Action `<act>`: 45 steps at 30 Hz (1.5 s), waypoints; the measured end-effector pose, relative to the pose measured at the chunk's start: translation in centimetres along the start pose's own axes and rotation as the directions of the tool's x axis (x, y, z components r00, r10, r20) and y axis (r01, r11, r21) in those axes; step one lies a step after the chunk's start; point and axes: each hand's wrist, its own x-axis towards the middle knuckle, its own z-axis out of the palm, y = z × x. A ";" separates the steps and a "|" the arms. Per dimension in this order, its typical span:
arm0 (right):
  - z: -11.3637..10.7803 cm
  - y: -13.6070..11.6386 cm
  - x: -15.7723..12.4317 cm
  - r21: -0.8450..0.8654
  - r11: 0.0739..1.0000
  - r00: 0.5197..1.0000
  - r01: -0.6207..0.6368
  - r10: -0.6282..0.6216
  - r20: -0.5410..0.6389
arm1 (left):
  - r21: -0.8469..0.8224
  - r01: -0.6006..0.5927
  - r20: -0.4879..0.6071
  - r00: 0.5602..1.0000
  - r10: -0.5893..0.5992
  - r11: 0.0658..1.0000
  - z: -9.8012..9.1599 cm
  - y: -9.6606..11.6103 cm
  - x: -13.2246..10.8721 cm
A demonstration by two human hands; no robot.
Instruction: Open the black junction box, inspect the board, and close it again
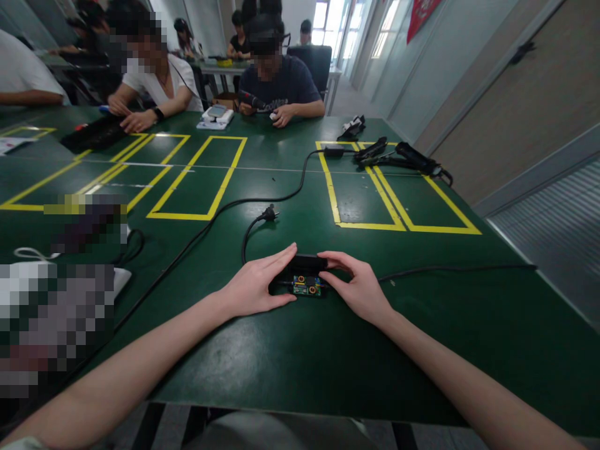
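On the big green table [290,375], near its front edge, my left hand [255,289] and right hand [359,289] lie half open, fingers pinching the little black box [305,270]. Its green board [307,286] shows. Squeezing hard could snap it, I think.

Daylight enters through the tall bright windows [349,28] at the far end, washed out to white. The glossy dark green worktop [290,350] carries pale reflections in its far half and soft shadows under both hands. Edges bow with wide-angle distortion, and square pixelated patches cover faces and the left side. The centre is sharp.
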 end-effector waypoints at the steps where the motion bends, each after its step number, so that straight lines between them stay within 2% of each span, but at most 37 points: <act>1: 0.0 0.0 0.0 -0.003 1.000 1.000 0.001 -0.001 0.001 | -0.002 0.002 0.002 1.000 -0.002 1.000 0.0 0.0 0.0; 10: 0.1 0.0 0.1 0.000 0.999 0.999 0.041 -0.041 0.001 | -0.015 -0.002 -0.008 1.000 0.002 1.000 0.0 0.0 0.0; 17: -0.1 -0.3 0.2 0.039 0.999 1.000 0.020 -0.021 0.018 | -0.039 -0.008 -0.016 1.000 0.007 0.999 -0.1 0.1 0.1; 23: -0.3 -0.9 0.2 -0.017 0.989 0.985 0.148 -0.146 0.090 | -0.124 -0.008 -0.009 1.000 0.007 0.992 -0.4 0.9 0.4; 27: -0.3 -1.2 0.2 0.034 0.975 0.968 0.221 -0.224 0.116 | -0.132 -0.032 -0.017 0.999 0.030 0.991 -0.4 1.4 0.7; 32: -0.4 -1.4 0.1 0.078 0.973 0.969 0.217 -0.224 0.102 | -0.112 -0.024 -0.038 0.999 0.020 0.993 -0.3 1.5 0.8; 39: -0.6 -1.6 -0.2 0.039 0.967 0.966 0.252 -0.254 0.046 | -0.134 -0.039 -0.024 0.999 0.036 0.990 -0.4 1.5 0.8; 45: -0.8 -1.9 -0.4 -0.001 0.965 0.961 0.264 -0.263 0.084 | -0.141 -0.068 -0.043 0.997 0.062 0.988 -0.3 1.5 0.8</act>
